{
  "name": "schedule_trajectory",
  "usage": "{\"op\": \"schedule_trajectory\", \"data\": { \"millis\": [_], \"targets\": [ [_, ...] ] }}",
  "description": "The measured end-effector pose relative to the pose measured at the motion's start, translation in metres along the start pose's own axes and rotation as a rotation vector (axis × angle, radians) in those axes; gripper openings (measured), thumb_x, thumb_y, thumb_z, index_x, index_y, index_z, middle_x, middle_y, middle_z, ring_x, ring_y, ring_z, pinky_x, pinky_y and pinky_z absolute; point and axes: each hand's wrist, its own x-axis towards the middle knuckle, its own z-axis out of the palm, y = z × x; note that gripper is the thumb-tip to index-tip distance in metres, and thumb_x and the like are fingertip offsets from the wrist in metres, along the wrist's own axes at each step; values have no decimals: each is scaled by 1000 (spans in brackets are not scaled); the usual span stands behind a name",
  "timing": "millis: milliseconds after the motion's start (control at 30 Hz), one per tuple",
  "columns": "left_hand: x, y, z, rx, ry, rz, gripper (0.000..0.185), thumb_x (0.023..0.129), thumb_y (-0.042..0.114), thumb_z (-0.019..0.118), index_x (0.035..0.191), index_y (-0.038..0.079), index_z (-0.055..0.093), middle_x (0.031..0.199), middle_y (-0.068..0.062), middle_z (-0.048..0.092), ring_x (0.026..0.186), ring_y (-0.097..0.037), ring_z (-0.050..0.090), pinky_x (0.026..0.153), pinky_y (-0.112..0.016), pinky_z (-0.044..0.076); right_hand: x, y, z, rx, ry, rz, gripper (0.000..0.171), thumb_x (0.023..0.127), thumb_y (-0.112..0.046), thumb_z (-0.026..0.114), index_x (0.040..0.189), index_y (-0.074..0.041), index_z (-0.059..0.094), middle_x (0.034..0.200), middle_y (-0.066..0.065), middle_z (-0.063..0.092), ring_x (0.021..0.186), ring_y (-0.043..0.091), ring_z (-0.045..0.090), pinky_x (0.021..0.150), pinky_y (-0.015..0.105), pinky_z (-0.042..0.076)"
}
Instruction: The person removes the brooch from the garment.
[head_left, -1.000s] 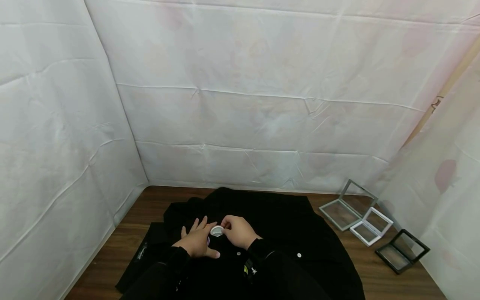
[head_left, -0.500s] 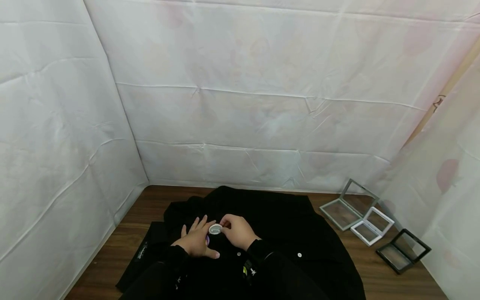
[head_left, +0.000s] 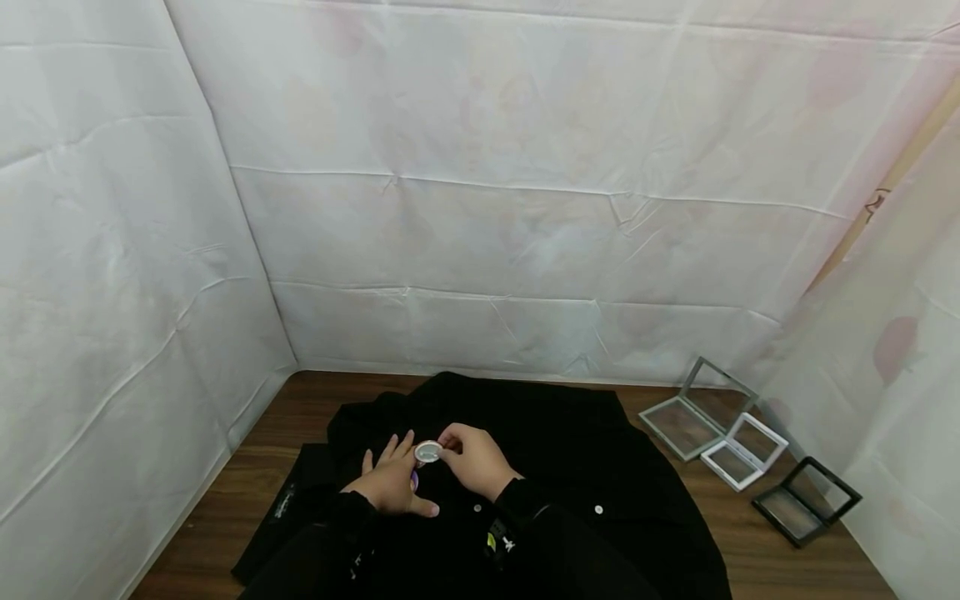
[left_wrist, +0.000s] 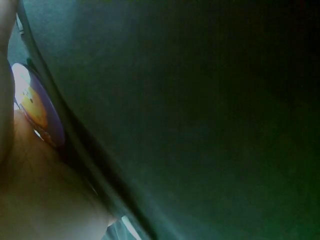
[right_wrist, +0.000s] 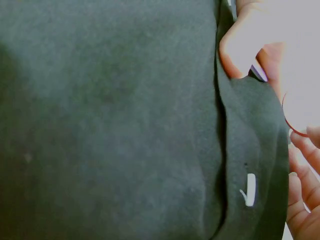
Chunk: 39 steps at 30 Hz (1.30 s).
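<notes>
A black buttoned shirt [head_left: 555,433] lies spread on the wooden table. My right hand [head_left: 480,462] pinches a round badge [head_left: 428,452] at its edge, its pale silvery back turned up. Spread over the cloth just left of it is my left hand [head_left: 390,482], fingers straight, with fingertips close to the badge. A second badge [left_wrist: 42,107], purple with a yellow figure, sits beside the left hand in the left wrist view. Only a sliver of it shows between thumb and forefinger in the head view. In the right wrist view a white button [right_wrist: 251,190] is on the shirt's front strip.
Three hinged, clear-windowed frames stand half folded at the right: a grey one [head_left: 684,429], a white one [head_left: 738,479] and a black one [head_left: 787,529]. Black cloth with white lettering [head_left: 281,504] lies at the left. White sheeting [head_left: 480,250] walls the table's back and sides.
My right hand has shifted the round badge slightly up and left, toward the left hand's forefinger. The left hand stays where it was.
</notes>
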Motion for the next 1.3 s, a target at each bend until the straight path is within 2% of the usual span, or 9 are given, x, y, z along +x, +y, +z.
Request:
{"op": "schedule_trajectory", "data": {
  "millis": [233, 433, 533, 633, 767, 900, 1067, 1300],
  "targets": [
    [3, -1, 1, 19, 25, 12, 114, 68, 59, 92, 161, 20, 38, 168, -20, 20, 153, -48, 12, 112, -79, 3, -6, 2, -9, 17, -1, -21, 3, 100, -15, 70, 103, -16, 70, 93, -12, 67, 83, 2, 61, 76, 26, 52],
    [4, 0, 1, -7, 37, 71, 123, 65, 58, 94, 163, 16, 32, 166, -26, 24, 151, -51, 18, 112, -78, 12, -10, 3, -23, 49, -1, -30, 4, 102, -16, 68, 105, -19, 69, 95, -13, 66, 85, 3, 62, 76, 27, 53],
    [1, -2, -1, -100, 31, 100, 126, 66, 52, 96, 164, 14, 27, 166, -27, 22, 151, -51, 16, 114, -75, 12, -14, -2, -31, 89, -1, -25, 4, 102, -18, 68, 106, -19, 70, 96, -13, 67, 86, 6, 63, 76, 27, 53],
    [-4, -3, -6, -256, 26, 120, 125, 72, 46, 95, 166, 13, 21, 168, -26, 16, 153, -50, 9, 116, -73, 13, -20, -10, -41, 137, -1, -24, 3, 103, -20, 68, 105, -20, 70, 97, -12, 67, 88, 9, 64, 77, 29, 54],
    [-11, 0, -14, -412, 60, 154, 120, 78, 42, 92, 166, 13, 16, 168, -26, 12, 152, -50, 12, 114, -71, 23, -31, -21, -56, 167, 12, -32, 4, 102, -22, 69, 105, -22, 71, 98, -12, 68, 89, 11, 65, 78, 30, 54],
    [-19, 11, -20, -490, 95, 216, 117, 81, 43, 89, 167, 19, 13, 169, -24, 12, 149, -51, 22, 112, -70, 30, -46, -27, -72, 205, 27, -33, 5, 101, -23, 70, 106, -22, 71, 99, -11, 69, 91, 13, 65, 79, 31, 54],
    [-32, 36, -24, -551, 123, 324, 111, 86, 45, 85, 167, 26, 13, 171, -14, 13, 152, -44, 20, 113, -71, 27, -70, -29, -89, 256, 53, -28, 7, 100, -24, 71, 106, -23, 71, 99, -10, 71, 91, 16, 66, 79, 33, 55],
    [-52, 70, -24, -622, 209, 411, 80, 101, 32, 71, 164, 18, 24, 168, -7, 26, 153, -33, 26, 118, -61, 26, -103, -40, -109, 256, 72, -30, 8, 100, -27, 71, 107, -23, 71, 100, -8, 71, 89, 18, 66, 77, 34, 56]
  ]
}}
